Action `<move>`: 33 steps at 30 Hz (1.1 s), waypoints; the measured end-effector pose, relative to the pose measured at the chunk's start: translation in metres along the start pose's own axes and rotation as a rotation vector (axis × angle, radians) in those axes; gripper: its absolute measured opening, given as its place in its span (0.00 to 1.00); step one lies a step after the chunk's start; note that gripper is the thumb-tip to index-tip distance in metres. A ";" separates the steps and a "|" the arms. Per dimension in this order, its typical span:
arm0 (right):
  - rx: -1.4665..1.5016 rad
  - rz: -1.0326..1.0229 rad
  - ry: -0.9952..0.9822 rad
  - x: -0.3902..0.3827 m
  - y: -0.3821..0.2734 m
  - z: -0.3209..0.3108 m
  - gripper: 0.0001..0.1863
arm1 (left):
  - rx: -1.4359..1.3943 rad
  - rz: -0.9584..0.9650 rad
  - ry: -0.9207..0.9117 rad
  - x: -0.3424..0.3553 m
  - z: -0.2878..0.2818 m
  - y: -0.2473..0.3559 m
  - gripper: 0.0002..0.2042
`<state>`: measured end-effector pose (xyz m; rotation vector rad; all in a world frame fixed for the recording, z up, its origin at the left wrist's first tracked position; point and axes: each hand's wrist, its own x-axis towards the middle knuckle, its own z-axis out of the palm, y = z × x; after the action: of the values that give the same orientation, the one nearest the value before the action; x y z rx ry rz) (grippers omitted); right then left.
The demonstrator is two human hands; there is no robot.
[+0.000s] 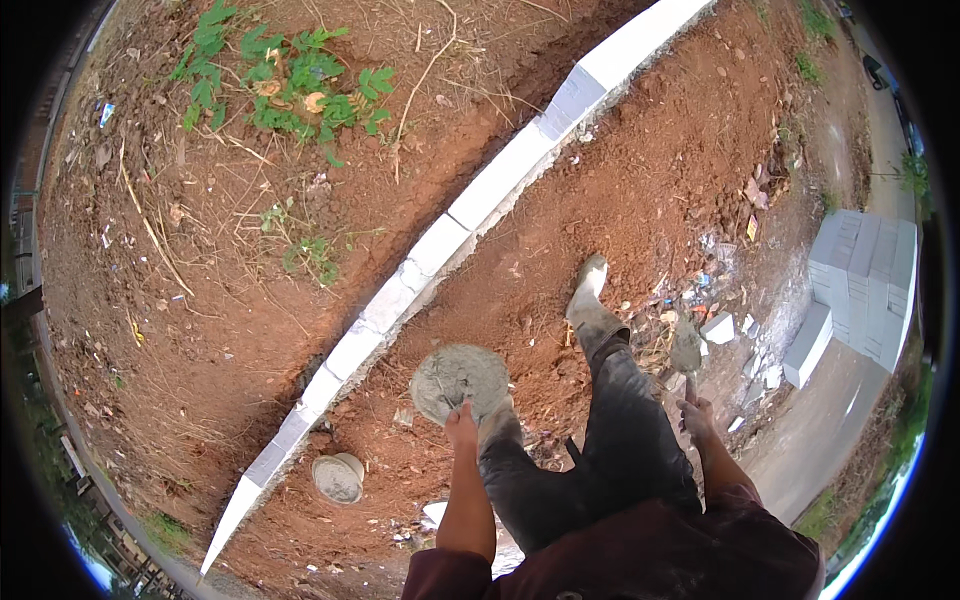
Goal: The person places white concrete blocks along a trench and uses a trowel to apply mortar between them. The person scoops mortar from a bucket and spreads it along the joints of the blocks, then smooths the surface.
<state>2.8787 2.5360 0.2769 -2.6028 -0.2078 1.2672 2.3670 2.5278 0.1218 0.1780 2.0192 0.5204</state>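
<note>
My left hand [461, 426] is closed at the near edge of a round container of wet grey mortar [450, 378]; whether it grips the rim or a handle is hard to see. The container hangs or stands just in front of my left leg. Out to the right, my right hand [697, 418] is wrapped round the handle of a trowel [686, 348], whose blade is coated in grey mortar and points away from me. Ahead, a low row of white blocks [440, 245] runs diagonally from lower left to upper right.
A smaller bucket [338, 479] with grey mix stands on the red soil at left, near the block row. Broken white pieces [718, 328] and litter lie at right, before a stack of pale blocks [862, 285]. A green plant [300, 85] grows beyond the row.
</note>
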 end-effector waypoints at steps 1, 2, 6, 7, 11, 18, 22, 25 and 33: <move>0.055 0.017 -0.021 0.018 -0.007 -0.002 0.13 | -0.056 0.024 -0.040 -0.011 0.044 0.045 0.22; 0.114 0.018 -0.065 0.041 -0.024 0.004 0.12 | -0.052 0.081 -0.023 -0.005 0.087 0.076 0.21; 0.246 -0.020 -0.120 0.087 -0.075 -0.007 0.09 | -0.043 0.148 -0.127 -0.005 0.211 0.164 0.17; 0.259 0.017 -0.150 0.088 -0.100 -0.008 0.10 | -0.020 0.151 -0.151 -0.008 0.237 0.187 0.16; 0.370 -0.063 -0.227 0.114 -0.125 -0.040 0.10 | 0.188 0.210 -0.247 -0.018 0.362 0.270 0.17; 0.500 0.005 -0.162 0.117 -0.149 -0.058 0.13 | 0.424 0.333 -0.452 -0.016 0.531 0.348 0.22; 0.469 0.032 -0.128 0.121 -0.145 -0.059 0.16 | 0.597 0.407 -0.525 -0.025 0.600 0.375 0.22; 0.430 0.019 -0.107 0.120 -0.176 -0.050 0.15 | 0.727 0.718 -0.498 -0.027 0.618 0.361 0.23; -0.486 -0.465 0.126 0.195 -0.195 -0.024 0.25 | 0.909 0.760 -1.114 -0.110 0.538 0.387 0.23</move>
<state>3.0132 2.7644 0.1974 -2.7517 -1.1472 0.9700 2.8521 2.9913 0.1597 1.4603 0.8773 -0.1313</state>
